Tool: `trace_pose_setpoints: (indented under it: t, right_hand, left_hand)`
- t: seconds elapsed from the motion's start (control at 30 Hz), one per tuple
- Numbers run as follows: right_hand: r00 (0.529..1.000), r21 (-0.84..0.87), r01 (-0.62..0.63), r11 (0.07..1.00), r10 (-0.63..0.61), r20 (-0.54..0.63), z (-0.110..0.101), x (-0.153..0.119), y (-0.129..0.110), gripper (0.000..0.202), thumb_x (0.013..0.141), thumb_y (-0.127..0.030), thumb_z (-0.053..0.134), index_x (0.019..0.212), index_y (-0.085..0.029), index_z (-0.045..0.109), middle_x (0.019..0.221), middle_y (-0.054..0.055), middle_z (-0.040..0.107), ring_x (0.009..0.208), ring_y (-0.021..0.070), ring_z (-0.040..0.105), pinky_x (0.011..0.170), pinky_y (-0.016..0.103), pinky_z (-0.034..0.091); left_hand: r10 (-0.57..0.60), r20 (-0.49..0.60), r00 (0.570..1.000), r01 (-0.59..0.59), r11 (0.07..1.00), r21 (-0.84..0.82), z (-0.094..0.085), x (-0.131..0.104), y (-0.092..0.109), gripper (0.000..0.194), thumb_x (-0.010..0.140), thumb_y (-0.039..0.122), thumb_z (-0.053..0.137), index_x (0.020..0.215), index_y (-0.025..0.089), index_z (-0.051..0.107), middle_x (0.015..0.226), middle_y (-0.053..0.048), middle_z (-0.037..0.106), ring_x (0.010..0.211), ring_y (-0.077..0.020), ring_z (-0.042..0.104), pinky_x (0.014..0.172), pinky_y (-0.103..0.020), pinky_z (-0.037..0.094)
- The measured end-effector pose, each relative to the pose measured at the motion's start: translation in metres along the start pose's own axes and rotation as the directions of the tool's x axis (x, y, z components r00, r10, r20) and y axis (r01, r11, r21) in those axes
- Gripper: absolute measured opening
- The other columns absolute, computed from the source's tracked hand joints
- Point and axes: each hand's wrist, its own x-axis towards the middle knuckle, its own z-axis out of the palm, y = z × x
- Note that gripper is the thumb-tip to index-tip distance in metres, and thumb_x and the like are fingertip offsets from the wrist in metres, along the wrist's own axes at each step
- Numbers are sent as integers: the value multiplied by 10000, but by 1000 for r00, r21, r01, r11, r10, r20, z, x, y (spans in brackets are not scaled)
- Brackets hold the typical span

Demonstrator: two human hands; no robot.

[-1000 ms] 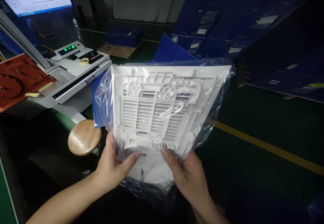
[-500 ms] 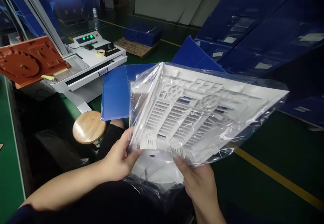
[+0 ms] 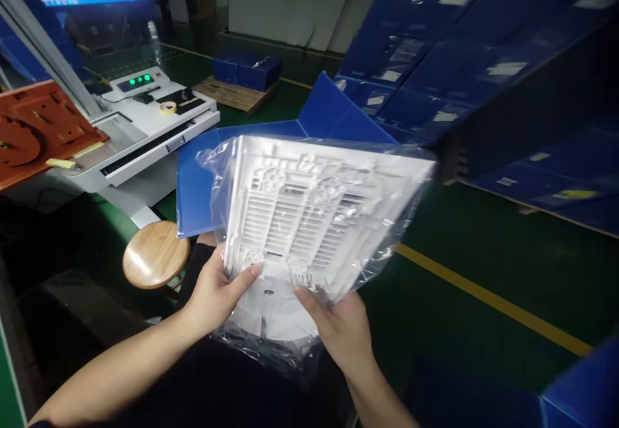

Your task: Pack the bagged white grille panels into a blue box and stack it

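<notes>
A white moulded plastic panel [image 3: 290, 222] with rows of slats and round ribbed bosses is inside a clear plastic bag [image 3: 406, 212]. My left hand [image 3: 217, 292] grips its left lower side, the thumb lying on the front. At the lower right edge, my right hand [image 3: 341, 328] holds it the same way, thumb on the face and fingers behind. The panel is tilted, its far edge raised. Below the slats, the bagged part has a rounded end with a small dark hole. Fingers of both hands are partly hidden behind it.
An open blue box [image 3: 198, 189] stands behind the panel, beside a round wooden stool [image 3: 155, 254]. Further left is a white machine [image 3: 159, 144] with green lights and an orange plastic part [image 3: 43, 131]. Stacked blue boxes [image 3: 411, 60] line the right, past a yellow floor line [image 3: 483, 296].
The view has turned right. The panel has swung to face me more squarely and appears further left in the picture. Both hands still hold it.
</notes>
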Motion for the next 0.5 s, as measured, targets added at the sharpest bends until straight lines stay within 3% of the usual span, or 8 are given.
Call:
trace_pose_setpoints:
  t: [0.13,0.3,0.4,0.5]
  right_hand:
    - [999,161,-28,987,21,41,13,4,4,674,934,-563,882,1486,-225,695,1464,145,730,1356,370,703,1155,505,606]
    - [987,312,-65,948,15,160,26,11,16,588,921,-570,900,1366,-220,743,1423,148,752,1355,376,704,1161,509,586]
    - [989,364,-80,928,27,146,29,17,27,580,926,-613,880,1317,-202,759,1346,156,783,1311,392,724,1140,533,585]
    - [990,380,-80,921,30,136,31,23,39,607,963,-648,828,1352,-189,750,1347,169,781,1277,392,739,1132,546,583]
  left_hand:
    - [-46,7,999,47,998,-40,-11,10,-16,642,892,564,908,1366,164,742,1351,-174,805,1297,-389,741,1111,-497,607]
    - [-140,12,990,139,970,-201,-34,16,-56,656,814,623,948,1241,135,849,1296,-200,827,1316,-437,736,1173,-524,570]
    - [-292,86,952,303,882,-360,-51,18,-84,678,706,578,1029,1209,156,862,1242,-200,840,1288,-450,749,1168,-548,567]
    - [-395,228,890,454,813,-365,-58,23,-107,653,622,549,1078,1105,160,873,1164,-202,850,1265,-465,758,1152,-567,569]
